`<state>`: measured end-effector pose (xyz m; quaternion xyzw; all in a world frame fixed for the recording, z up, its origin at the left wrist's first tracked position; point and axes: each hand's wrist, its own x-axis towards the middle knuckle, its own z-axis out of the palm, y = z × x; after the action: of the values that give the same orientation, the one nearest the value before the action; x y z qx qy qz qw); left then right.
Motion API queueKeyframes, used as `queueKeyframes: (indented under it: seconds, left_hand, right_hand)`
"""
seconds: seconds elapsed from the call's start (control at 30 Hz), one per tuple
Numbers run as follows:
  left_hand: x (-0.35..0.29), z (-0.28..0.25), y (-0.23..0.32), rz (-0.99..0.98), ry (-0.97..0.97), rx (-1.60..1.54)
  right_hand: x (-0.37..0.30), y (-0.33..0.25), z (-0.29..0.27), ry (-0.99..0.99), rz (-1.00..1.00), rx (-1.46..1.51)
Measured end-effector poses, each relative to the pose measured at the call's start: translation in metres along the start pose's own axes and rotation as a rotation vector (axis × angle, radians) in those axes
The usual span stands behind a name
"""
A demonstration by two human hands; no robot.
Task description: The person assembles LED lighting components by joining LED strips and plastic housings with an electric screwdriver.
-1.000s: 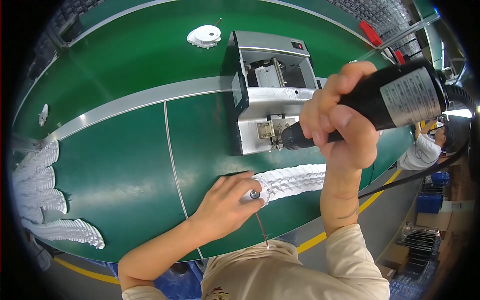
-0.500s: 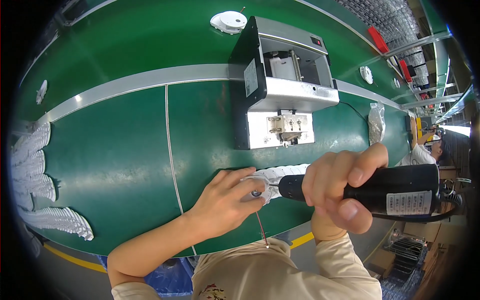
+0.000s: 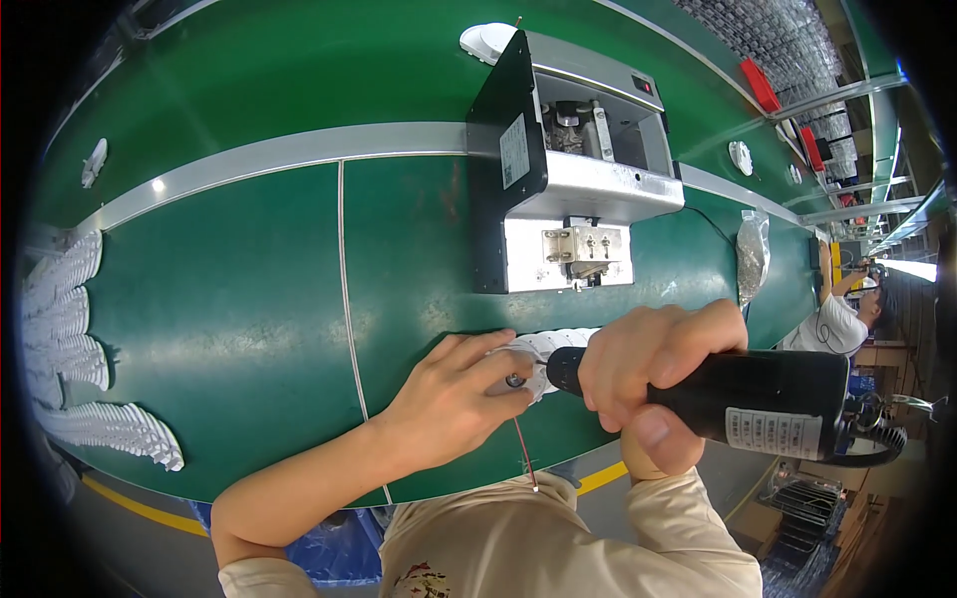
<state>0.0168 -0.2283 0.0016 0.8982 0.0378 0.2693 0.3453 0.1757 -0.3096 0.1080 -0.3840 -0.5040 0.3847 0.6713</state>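
Note:
My left hand [image 3: 439,404] rests on the table, its fingers closed round the edge of a white plastic housing [image 3: 539,385]. A thin red wire [image 3: 524,450] runs from this housing toward my body, with a small pale plug at its end. My right hand [image 3: 653,369] is wrapped round a black electric screwdriver [image 3: 768,399], held almost level. Its nose points left at the housing, by my left fingertips; whether the bit touches a screw is too small to tell. A row of overlapping white parts [image 3: 570,341] lies just behind, partly covered by both hands.
A screw feeder [image 3: 608,184] stands beyond my hands, with a bag of small parts [image 3: 753,254] to its right. Rows of white parts [image 3: 110,435] lie at the far left. White housings [image 3: 486,42] sit on the far belt. Another person [image 3: 837,324] is at the right.
My right hand and the screwdriver have shifted left and its rear end has come lower. My left hand keeps its hold. Inside the screw feeder a pale piece has swung to another position.

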Motion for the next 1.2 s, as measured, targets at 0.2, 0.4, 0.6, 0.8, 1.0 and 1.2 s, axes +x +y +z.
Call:
queueKeyframes:
  seconds: [0.2,0.4,0.6,0.8,1.0,1.2]
  left_hand:
    - [0.002,-0.002,0.005,-0.019,-0.003,-0.029]
    - [0.002,-0.002,0.002,-0.005,-0.011,-0.034]
    - [0.003,-0.002,0.001,0.004,-0.041,-0.011]
    - [0.002,-0.001,0.001,0.009,-0.063,-0.032]
    - [0.003,-0.001,0.002,0.008,-0.062,-0.044]
    - [0.006,-0.003,0.004,-0.009,-0.07,-0.053]
  right_hand:
    - [0.0,0.002,0.0,-0.005,0.008,-0.072]
    - [0.011,0.002,-0.007,0.039,0.115,0.025]
    - [0.046,-0.024,-0.036,0.124,-0.284,0.091]
    - [0.051,-0.023,-0.038,0.194,-0.294,-0.017]
    - [0.052,-0.017,-0.025,0.252,-0.268,-0.094]
    - [0.062,-0.011,-0.026,0.265,-0.18,-0.228]
